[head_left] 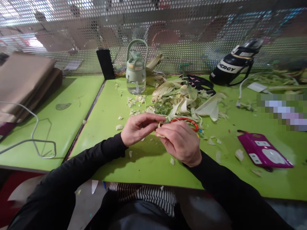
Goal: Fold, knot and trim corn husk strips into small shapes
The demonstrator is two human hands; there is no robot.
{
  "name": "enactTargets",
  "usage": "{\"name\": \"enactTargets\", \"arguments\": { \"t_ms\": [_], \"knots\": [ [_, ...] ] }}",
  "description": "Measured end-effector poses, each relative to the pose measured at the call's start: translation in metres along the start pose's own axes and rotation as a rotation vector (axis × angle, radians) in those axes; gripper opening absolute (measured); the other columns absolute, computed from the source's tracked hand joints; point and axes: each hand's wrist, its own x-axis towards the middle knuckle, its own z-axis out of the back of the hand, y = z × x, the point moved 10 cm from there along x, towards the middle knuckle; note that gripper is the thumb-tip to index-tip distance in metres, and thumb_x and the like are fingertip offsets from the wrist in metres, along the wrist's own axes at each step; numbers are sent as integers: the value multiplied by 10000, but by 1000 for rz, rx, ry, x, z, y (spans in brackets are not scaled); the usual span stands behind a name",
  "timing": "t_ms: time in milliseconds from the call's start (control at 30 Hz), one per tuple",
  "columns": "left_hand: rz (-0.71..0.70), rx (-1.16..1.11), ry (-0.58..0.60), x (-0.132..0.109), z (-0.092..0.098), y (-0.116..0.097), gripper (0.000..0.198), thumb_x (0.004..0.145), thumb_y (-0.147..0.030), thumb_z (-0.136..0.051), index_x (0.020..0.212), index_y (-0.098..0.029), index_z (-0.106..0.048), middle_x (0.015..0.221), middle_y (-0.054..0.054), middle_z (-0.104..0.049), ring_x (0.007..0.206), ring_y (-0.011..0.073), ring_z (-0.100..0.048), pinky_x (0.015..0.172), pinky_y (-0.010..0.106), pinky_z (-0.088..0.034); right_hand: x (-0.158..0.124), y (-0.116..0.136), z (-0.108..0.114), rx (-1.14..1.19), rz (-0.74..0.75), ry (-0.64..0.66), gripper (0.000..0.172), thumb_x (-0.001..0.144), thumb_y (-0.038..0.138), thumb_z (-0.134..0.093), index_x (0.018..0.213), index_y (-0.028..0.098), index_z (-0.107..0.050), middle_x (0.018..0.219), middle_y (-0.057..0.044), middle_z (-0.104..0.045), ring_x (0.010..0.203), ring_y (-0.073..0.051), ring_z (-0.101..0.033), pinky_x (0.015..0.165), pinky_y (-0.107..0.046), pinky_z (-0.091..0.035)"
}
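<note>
My left hand [140, 127] and my right hand [181, 140] meet above the green table, fingertips nearly together. Between them is a small pale piece of corn husk [159, 135], pinched in my right fingers. The left thumb and fingers close on the upper end of the same piece, mostly hidden by the fingers. Just behind my right hand lie red-handled scissors [194, 124], partly covered by it. Beyond the hands spreads a heap of corn husks [182, 99] with green shreds, and small cut scraps [119, 127] are scattered about.
A pale green water bottle [136, 73] and a black phone-like slab [105, 64] stand by the perforated screen [96, 38]. At right are a tilted black bottle [231, 65] and a purple power strip [265, 150]. Brown cardboard [26, 83] and bent white wire [35, 140] lie at left.
</note>
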Motion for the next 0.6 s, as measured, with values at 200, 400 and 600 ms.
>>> {"name": "enactTargets", "arguments": {
  "t_ms": [200,400,600],
  "knots": [
    [-95,-38,-21,1,3,-4,157,899,-196,-666,1036,-161,-733,1002,53,-763,827,97,-717,776,200,-598,2,0,2,5,-30,-11,120,893,136,-648,980,186,-583,842,-57,-717,779,-179,-640,706,-322,-561],
    [-14,20,-108,-5,2,-1,163,883,-244,-691,994,-127,-718,914,50,-740,808,98,-699,786,210,-599,3,10,0,-11,18,19,111,889,113,-634,975,170,-592,826,-74,-721,771,-186,-629,700,-322,-572],
    [-20,23,-119,-5,0,-8,100,875,-180,-680,959,-133,-708,904,42,-739,792,90,-694,745,185,-589,-1,18,-2,-13,51,4,120,880,106,-644,977,161,-602,856,-79,-719,783,-186,-620,711,-316,-572]
  ]
}}
